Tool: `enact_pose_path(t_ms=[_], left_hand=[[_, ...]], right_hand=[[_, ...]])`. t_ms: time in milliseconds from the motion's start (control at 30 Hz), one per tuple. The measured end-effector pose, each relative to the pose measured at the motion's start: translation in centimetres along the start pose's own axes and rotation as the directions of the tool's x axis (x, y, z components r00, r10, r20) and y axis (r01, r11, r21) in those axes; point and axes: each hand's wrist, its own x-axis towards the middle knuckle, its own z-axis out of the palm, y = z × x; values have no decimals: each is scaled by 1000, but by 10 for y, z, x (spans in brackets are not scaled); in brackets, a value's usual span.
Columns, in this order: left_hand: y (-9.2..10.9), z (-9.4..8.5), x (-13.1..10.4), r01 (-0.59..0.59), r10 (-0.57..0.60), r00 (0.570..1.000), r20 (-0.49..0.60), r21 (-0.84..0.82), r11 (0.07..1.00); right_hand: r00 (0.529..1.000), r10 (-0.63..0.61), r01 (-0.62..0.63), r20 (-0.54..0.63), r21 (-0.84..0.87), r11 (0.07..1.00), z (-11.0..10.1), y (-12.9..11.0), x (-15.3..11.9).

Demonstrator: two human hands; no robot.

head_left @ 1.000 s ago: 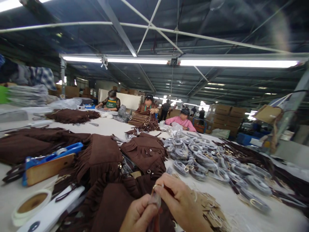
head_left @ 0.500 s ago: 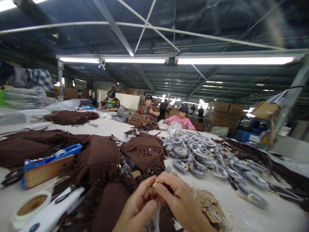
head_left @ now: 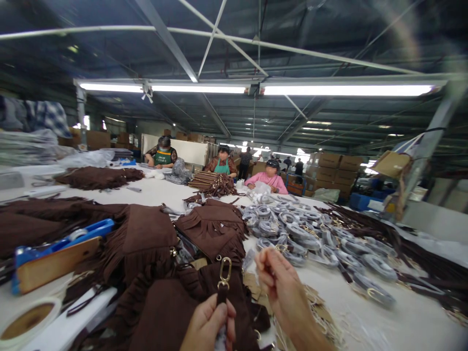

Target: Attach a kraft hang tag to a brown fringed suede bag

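Left hand: left hand (head_left: 208,324) sits low at the frame's bottom edge, fingers curled tight around a dark brown strap (head_left: 222,292) that stands upright out of the fist.
Clasp: gold clasp (head_left: 224,271) tops the strap, an oval ring above a small swivel, raised in front of the brown bags.
Right hand: right hand (head_left: 280,285) hovers just right of the clasp, apart from it, fingers loosely bent and partly spread; a thin clear wisp seems pinched at the fingertips, too blurred to be sure.
Bag beneath: brown fringed bag (head_left: 171,312) lies on the white table (head_left: 402,326) directly under both hands.
Other bags: more fringed bags (head_left: 214,229) are spread across the table behind it, toward the left and middle.
Wrapped coils: heap of straps coiled in clear wrap (head_left: 303,231) lies to the right, beyond the right hand.
Paper tags: pile of tan card tags (head_left: 321,312) rests on the table just right of the right wrist.
Tape tool: blue tape dispenser (head_left: 58,243) lies on a wooden block at the left, with a tape roll (head_left: 25,321) nearer the corner.
Boxes: cardboard cartons (head_left: 332,163) are stacked in the background; contents not visible.
People: three seated workers (head_left: 268,175) are at the far end of the table.
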Motion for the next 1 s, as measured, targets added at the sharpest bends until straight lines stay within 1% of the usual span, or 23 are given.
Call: enact_pose_path(t_ms=[67,133,167,233,300,333,367,500,667,800,933,1000], left_hand=[[0,0,4,23,-24,999,-24,-34,999],[-2,2,6,52,-53,998,-24,-49,997],[-4,3,7,69,-70,997,-14,-56,996],[-9,6,9,104,-103,995,16,-74,992],[-15,11,10,124,-120,992,46,-87,988],[-17,13,10,125,-120,991,58,-92,988],[-18,15,10,121,-115,991,68,-95,988],[-20,21,10,97,-88,992,94,-88,991],[-26,24,12,91,-86,994,64,-83,992],[-27,28,13,74,-70,997,45,-87,994],[-19,30,8,78,-74,996,54,-88,993],[-16,29,6,86,-81,995,63,-78,993]], right_hand=[[990,-112,127,-91,179,976,-2,-10,-3],[963,-243,265,-114,253,930,-2,-22,-10],[942,-319,336,-108,262,905,0,-27,-14],[881,-466,471,-80,244,848,3,-32,-24],[823,-565,562,-52,209,800,7,-31,-32],[811,-584,578,-31,194,793,9,-29,-35],[811,-585,577,-8,182,797,11,-26,-37],[855,-518,506,45,157,848,15,-15,-40],[844,-527,501,98,203,841,15,-11,-40],[842,-534,510,74,214,833,18,-5,-38],[845,-529,496,72,263,828,22,4,-37],[844,-533,502,52,272,821,23,6,-38]])
